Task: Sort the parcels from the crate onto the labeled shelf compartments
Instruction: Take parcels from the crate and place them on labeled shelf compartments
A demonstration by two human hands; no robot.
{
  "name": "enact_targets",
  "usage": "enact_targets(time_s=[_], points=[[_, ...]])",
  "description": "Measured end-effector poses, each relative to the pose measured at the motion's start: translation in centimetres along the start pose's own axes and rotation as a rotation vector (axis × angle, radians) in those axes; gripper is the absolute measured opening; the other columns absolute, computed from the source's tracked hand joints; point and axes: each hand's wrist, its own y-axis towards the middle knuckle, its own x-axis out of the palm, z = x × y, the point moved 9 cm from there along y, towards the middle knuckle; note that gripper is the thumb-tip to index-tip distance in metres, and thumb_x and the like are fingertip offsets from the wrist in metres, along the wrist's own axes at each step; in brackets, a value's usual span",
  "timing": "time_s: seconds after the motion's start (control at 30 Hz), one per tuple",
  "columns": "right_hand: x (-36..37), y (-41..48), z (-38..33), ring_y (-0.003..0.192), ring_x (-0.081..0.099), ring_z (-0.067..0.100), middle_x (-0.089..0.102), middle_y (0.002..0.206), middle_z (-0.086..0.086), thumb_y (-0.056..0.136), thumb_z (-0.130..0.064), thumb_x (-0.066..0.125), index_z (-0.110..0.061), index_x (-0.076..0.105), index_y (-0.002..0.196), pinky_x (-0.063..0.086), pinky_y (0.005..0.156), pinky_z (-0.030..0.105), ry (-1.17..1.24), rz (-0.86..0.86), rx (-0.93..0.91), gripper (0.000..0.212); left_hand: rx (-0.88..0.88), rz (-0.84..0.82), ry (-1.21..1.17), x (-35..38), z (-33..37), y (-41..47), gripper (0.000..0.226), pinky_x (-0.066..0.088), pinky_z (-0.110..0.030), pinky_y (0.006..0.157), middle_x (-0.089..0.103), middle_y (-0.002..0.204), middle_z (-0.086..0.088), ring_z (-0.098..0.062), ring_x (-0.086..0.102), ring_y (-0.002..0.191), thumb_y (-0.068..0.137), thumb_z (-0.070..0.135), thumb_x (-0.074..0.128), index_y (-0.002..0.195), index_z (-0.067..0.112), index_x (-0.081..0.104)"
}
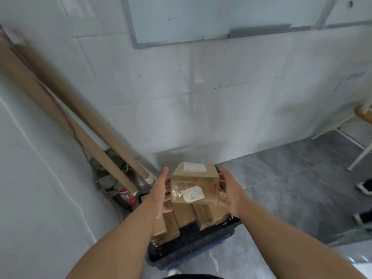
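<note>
- White tiled wall and grey stone-look floor fill the view; no labelled shelf shows, so which way the carry must go cannot be told
- Dark plastic crate sits on the floor below the hands; more brown cardboard parcels stand packed inside it
- Small brown cardboard parcel is held above the crate, long axis running left to right; both hands equally near
- Left hand and right hand are pressed flat on its opposite ends
- White label faces the camera; its writing is too blurred to read
</note>
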Motion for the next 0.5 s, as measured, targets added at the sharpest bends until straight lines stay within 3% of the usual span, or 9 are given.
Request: enact_targets(time_s=[0.1, 0.2, 0.27, 0.43, 0.5], points=[[-2.1, -1.8, 0.1, 0.105, 0.069, 0.020, 0.074, 0.113, 0.002, 0.096, -0.055, 0.057, -0.023, 0.061, 0.121, 0.057, 0.087, 0.043, -0.034, 0.001, -0.044, 0.041, 0.057, -0.033, 0.023, 1.6, -0.6, -2.1, 0.068, 0.034, -0.058, 0.111, 0.066, 0.125, -0.004, -0.028, 0.058, 0.120, 0.083, 0.079, 0.049, 0.123, 0.024, 0.060], [-4.0, -4.1, 0.6, 0.104, 0.068, 0.023, 0.071, 0.113, 0.006, 0.100, -0.038, 0.058, -0.017, 0.054, 0.114, 0.055, 0.093, 0.047, -0.059, 0.014, -0.064, 0.025, 0.103, -0.030, 0.020, 2.9, -1.4, -4.7, 0.063, 0.043, -0.056, 0.106, 0.073, 0.117, -0.007, -0.031, 0.064, 0.114, 0.087, 0.074, 0.050, 0.120, 0.023, 0.066], [-5.0, -5.5, 1.1, 0.101, 0.069, 0.027, 0.071, 0.112, 0.008, 0.101, -0.029, 0.059, -0.015, 0.053, 0.109, 0.056, 0.085, 0.044, -0.059, 0.004, -0.070, 0.017, 0.132, -0.030, 0.013, 3.7, -2.0, -6.5, 0.058, 0.047, -0.057, 0.103, 0.075, 0.112, -0.006, -0.032, 0.067, 0.111, 0.090, 0.070, 0.050, 0.118, 0.023, 0.067], [-6.7, -8.2, 2.0, 0.105, 0.069, 0.030, 0.071, 0.116, 0.011, 0.098, -0.023, 0.064, -0.016, 0.053, 0.107, 0.057, 0.092, 0.051, -0.100, -0.055, -0.101, 0.016, 0.180, 0.004, 0.078, 5.0, -3.4, -10.8, 0.045, 0.054, -0.043, 0.090, 0.079, 0.093, 0.000, -0.028, 0.072, 0.099, 0.098, 0.060, 0.048, 0.108, 0.023, 0.071], [-6.9, -9.3, 2.0, 0.105, 0.069, 0.029, 0.071, 0.117, 0.010, 0.099, -0.021, 0.064, -0.015, 0.053, 0.110, 0.058, 0.088, 0.050, -0.092, -0.074, -0.117, 0.017, 0.212, 0.016, 0.120, 5.2, -3.7, -12.1, 0.041, 0.053, -0.042, 0.092, 0.079, 0.093, 0.003, -0.024, 0.071, 0.099, 0.098, 0.056, 0.051, 0.109, 0.023, 0.071]])
